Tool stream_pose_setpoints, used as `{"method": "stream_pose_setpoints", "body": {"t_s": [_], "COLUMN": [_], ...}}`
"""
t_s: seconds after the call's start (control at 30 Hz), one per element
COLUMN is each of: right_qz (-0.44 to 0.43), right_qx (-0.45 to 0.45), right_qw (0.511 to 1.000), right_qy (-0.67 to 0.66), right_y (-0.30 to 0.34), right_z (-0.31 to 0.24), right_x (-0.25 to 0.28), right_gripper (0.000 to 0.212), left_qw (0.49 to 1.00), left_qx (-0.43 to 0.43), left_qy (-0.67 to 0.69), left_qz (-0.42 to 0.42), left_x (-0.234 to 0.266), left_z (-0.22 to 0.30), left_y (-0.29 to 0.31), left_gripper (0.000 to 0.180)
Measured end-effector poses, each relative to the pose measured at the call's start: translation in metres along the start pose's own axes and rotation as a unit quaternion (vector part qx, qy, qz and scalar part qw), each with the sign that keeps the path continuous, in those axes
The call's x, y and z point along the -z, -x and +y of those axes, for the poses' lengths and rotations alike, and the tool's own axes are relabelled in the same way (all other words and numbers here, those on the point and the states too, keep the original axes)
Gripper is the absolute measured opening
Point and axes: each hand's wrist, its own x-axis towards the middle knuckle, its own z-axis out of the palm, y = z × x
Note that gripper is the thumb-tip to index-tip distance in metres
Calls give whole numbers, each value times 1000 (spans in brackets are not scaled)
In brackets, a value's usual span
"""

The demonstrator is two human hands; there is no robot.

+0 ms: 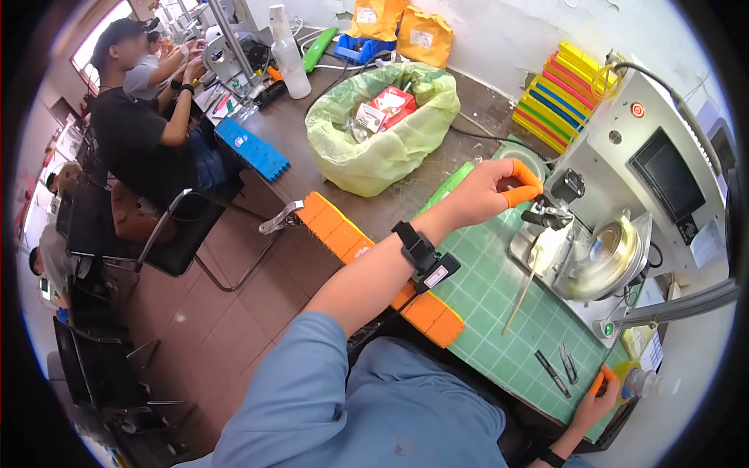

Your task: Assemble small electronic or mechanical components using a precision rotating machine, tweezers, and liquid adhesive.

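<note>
My left hand (488,193) reaches over the green cutting mat (476,261), orange finger covers on its fingertips. Thumb and fingers are closed in a pinch beside a small black clamp-like part (546,214) of the grey bench machine (624,148); whatever lies between the tips is too small to make out. At the mat's near right corner, my right hand (597,402), also with orange covers, has its fingers against a bottle with yellow contents and a clear top (630,380). A shiny round metal part (605,249) sits on the machine, next to a white-tipped thin stick (521,292).
Tweezers (568,363) and a dark pen-like tool (552,374) lie on the mat. Orange trays (335,226) line the bench edge. Behind are a lined waste bin (374,168), coloured stacked trays (554,97) and a white bottle (289,58). Another person (140,117) sits at left.
</note>
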Motion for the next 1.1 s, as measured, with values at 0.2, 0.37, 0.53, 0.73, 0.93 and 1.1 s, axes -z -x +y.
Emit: {"method": "stream_pose_setpoints", "body": {"t_s": [0.2, 0.37, 0.53, 0.73, 0.93, 1.1], "right_qz": [-8, 11, 61, 48, 49, 86], "right_qx": [-15, -14, -42, -18, -48, -31], "right_qw": [1000, 1000, 997, 999, 997, 994], "right_qy": [-23, 3, -20, 1, -21, -58], "right_y": [-9, -9, -12, -11, -17, -14], "right_z": [-10, -7, -31, -38, -41, -39], "right_x": [-1, 1, -3, 8, 6, 7], "right_gripper": [18, 15, 14, 14, 13, 12], "left_qw": [1000, 1000, 999, 999, 998, 998], "left_qx": [-15, -12, -28, 2, -11, 2], "left_qy": [-3, -18, -44, -40, -56, -70], "left_qz": [-11, -12, -1, -7, 3, -1], "left_x": [5, 1, 3, 2, 5, -1], "left_z": [2, 0, 12, 12, 10, 22], "left_y": [-7, -11, -1, 0, -5, -2], "left_gripper": [15, 17, 13, 16, 16, 17]}}
